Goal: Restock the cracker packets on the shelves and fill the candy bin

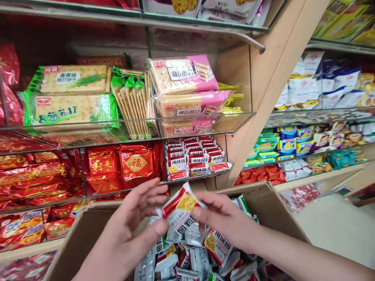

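Above an open cardboard box [281, 218], my right hand [222, 214] pinches a small red, white and yellow snack packet [183, 212] between thumb and fingers. My left hand [131, 226] is at the packet's left side, its fingers spread and curved, with the thumb close to the packet's lower left edge; whether it touches is unclear. Many similar small packets [218, 246] lie loose in the box below both hands. On the shelf just beyond the box, red and white packets [196, 158] stand in stacked rows in a clear compartment.
Glass-edged shelves [129, 136] cross the view beyond the box. They hold green-wrapped crackers [73, 109], pink-wrapped crackers [187, 78] and red bags [136, 162]. A wooden upright [272, 66] divides them from more stocked shelves at the right.
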{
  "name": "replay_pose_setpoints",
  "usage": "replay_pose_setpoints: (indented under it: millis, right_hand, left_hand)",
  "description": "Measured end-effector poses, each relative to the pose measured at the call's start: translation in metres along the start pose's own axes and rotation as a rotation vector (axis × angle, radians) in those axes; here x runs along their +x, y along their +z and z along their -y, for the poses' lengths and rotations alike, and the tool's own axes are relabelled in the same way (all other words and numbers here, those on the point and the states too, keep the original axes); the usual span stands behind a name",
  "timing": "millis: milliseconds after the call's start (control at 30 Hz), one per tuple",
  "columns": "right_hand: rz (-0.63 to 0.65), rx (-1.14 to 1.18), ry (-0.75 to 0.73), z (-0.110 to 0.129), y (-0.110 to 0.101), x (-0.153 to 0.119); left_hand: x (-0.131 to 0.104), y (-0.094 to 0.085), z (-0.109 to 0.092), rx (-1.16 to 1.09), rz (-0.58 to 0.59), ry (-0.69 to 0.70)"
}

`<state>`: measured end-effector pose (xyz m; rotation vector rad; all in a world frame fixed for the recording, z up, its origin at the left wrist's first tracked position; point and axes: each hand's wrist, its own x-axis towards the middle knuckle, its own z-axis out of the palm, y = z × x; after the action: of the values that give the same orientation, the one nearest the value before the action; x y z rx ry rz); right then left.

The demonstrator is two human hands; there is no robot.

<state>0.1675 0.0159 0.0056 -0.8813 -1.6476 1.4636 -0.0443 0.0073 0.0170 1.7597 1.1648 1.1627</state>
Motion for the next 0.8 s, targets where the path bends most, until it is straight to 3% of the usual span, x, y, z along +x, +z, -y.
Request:
replay_pose_setpoints:
  millis: [67, 167, 300, 433, 500, 600, 667, 800]
  right_hand:
    - [-0.045, 0.23, 0.096, 0.006, -0.004, -0.001]
    - [-0.06, 0.376, 0.164, 0.002, -0.007, 0.002]
    - [-0.055, 0.472, 0.172, -0.006, -0.006, 0.0]
    - [-0.116, 0.348, 0.084, -0.003, -0.001, -0.003]
    - [-0.203, 0.283, 0.053, 0.002, -0.007, -0.001]
    - [-0.377, 0.252, -0.042, 0.012, -0.03, 0.01]
    - [-0.463, 0.174, -0.024, 0.018, -0.05, 0.023]
    - [-0.544, -0.036, 0.04, 0.019, -0.073, 0.059]
  left_hand:
    - [0.004, 0.012, -0.007, -0.166, 0.115, -0.118]
    - [0.011, 0.022, -0.01, -0.309, 0.198, -0.267]
    - [0.011, 0.03, -0.008, -0.395, 0.157, -0.299]
    - [0.007, 0.039, -0.006, -0.348, 0.094, -0.248]
    - [0.007, 0.035, -0.005, -0.146, 0.074, -0.138]
    - [0.012, 0.014, 0.0, 0.46, -0.027, 0.213]
    - [0.017, -0.001, 0.007, 0.813, -0.094, 0.365]
    - [0.022, -0.011, 0.02, 1.064, -0.045, 0.294]
